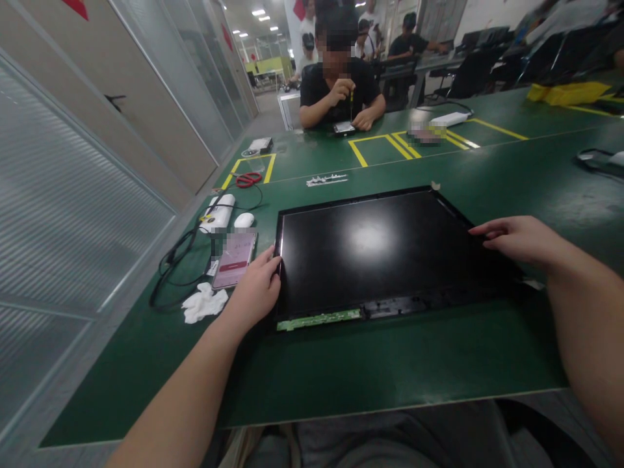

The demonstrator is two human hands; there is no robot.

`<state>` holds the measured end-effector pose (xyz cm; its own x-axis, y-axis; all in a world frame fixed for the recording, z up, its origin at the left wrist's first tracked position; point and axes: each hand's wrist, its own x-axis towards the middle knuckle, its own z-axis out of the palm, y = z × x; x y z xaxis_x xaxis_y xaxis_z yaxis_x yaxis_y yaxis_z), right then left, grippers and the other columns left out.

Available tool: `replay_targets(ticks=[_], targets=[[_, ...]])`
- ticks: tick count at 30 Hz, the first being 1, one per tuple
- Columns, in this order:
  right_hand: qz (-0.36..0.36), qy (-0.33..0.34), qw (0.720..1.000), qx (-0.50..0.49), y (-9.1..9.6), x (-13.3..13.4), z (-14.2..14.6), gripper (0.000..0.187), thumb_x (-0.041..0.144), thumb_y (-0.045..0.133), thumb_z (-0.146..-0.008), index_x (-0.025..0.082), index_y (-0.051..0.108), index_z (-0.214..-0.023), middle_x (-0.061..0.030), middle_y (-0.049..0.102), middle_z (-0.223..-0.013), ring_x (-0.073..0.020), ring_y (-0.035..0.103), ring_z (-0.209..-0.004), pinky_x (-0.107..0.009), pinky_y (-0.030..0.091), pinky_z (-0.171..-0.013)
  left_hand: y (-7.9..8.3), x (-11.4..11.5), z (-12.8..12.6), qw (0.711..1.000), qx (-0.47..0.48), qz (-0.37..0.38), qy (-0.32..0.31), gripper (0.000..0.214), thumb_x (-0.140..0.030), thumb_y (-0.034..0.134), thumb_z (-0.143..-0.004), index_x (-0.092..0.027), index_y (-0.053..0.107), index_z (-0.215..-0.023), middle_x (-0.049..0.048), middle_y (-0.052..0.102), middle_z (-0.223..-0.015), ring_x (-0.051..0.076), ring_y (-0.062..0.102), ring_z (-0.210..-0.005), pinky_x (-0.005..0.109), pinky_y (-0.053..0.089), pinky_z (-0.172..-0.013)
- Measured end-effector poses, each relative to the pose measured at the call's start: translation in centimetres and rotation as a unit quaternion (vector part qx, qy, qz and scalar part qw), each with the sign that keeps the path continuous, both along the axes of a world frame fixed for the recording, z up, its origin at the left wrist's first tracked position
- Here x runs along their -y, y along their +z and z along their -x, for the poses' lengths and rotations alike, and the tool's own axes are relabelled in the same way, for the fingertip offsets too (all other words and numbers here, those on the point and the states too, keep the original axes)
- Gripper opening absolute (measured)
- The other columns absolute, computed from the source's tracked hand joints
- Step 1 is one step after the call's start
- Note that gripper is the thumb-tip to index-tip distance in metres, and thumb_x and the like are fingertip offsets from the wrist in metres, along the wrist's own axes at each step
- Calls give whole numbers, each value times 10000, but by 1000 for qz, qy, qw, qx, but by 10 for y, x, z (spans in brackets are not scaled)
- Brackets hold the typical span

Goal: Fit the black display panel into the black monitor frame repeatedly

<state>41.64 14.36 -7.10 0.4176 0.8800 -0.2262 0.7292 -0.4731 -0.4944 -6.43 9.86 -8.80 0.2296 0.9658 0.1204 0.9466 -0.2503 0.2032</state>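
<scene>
A large black flat display panel (pixel 380 250) lies face up on the green table (pixel 370 370), with a thin green circuit strip (pixel 319 319) exposed along its near edge. My left hand (pixel 256 289) grips the panel's left edge, fingers curled over the rim. My right hand (pixel 519 239) rests on the panel's right edge, fingers stretched out and laid over the frame.
Left of the panel lie a phone (pixel 234 259), a white crumpled cloth (pixel 203 303), a white mouse (pixel 244 220), a white cylinder (pixel 218 214), black cable (pixel 170 273) and red scissors (pixel 248 179). Across the table a seated person (pixel 338 84) works with a screwdriver. Yellow tape (pixel 390 142) marks zones.
</scene>
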Motion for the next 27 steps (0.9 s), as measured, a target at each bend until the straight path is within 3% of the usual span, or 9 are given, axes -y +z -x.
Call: replay_targets(ticks=[9,17,27], targets=[[-12,2,999,-33,-1,-2,-4,305,81,614,-644,172,755,-898,-67,703,-824,-217,652,-849,-323,485,-835,-1,0,3,1000,8,-16,-12,436,-169,419,-901,-81,673,-1244,227,522,-1500,326,519,-1381,525,433,-1144],[15,40,999,34,-6,-4,-10,327,184,570,-693,164,769,-952,-46,704,-711,-211,626,-687,-329,459,-684,1,2,0,1000,12,-2,-5,467,-161,402,-902,-22,662,-1263,258,514,-1494,343,515,-1381,537,433,-1142],[-6,38,998,40,-5,-2,-11,278,262,586,-604,224,744,-829,-44,711,-718,-253,668,-716,-371,507,-710,-4,6,1,999,22,-26,-8,441,-143,410,-924,-41,665,-1269,247,523,-1487,335,552,-1346,508,463,-1126]])
